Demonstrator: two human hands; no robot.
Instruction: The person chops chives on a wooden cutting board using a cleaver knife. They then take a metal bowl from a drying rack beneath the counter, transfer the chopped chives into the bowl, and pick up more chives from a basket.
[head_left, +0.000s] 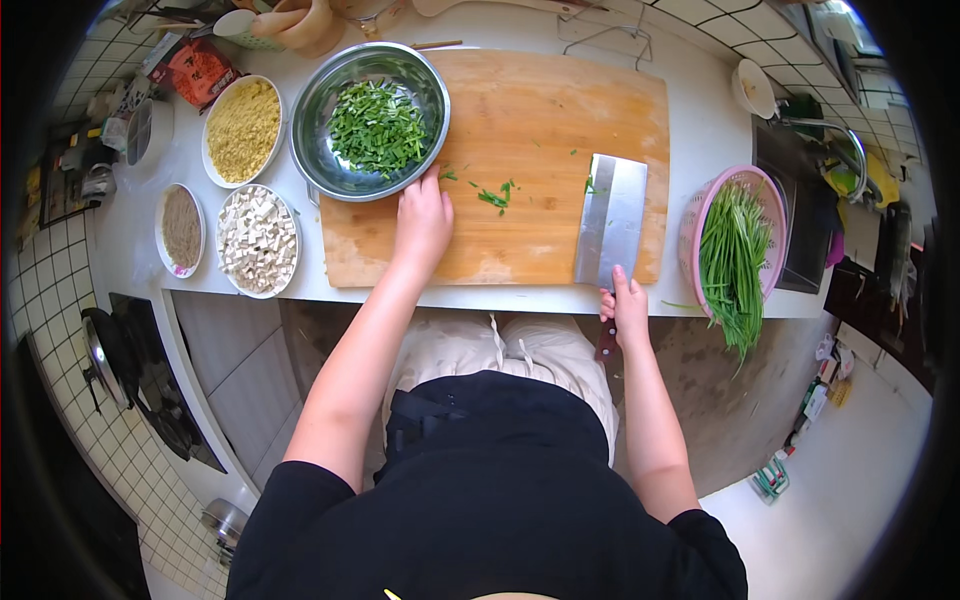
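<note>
My left hand (424, 225) grips the near rim of a stainless steel bowl (313, 139) with its fingers. Chopped green chives (379, 127) lie inside the bowl, which rests over the left end of a wooden cutting board (525, 105). In my right hand (628, 307) is the dark handle of a Chinese cleaver (621, 214). Its broad blade lies over the right part of the board, and bits of green cling to it. A few chive scraps (495, 197) are scattered mid-board.
Right of the board, a pink colander (690, 232) holds long whole chives (735, 255) that hang past the counter edge. Bowls of white cubes (259, 240), yellow crumbles (244, 131) and a greyish food (182, 229) stand left. A faucet (855, 142) rises behind the colander.
</note>
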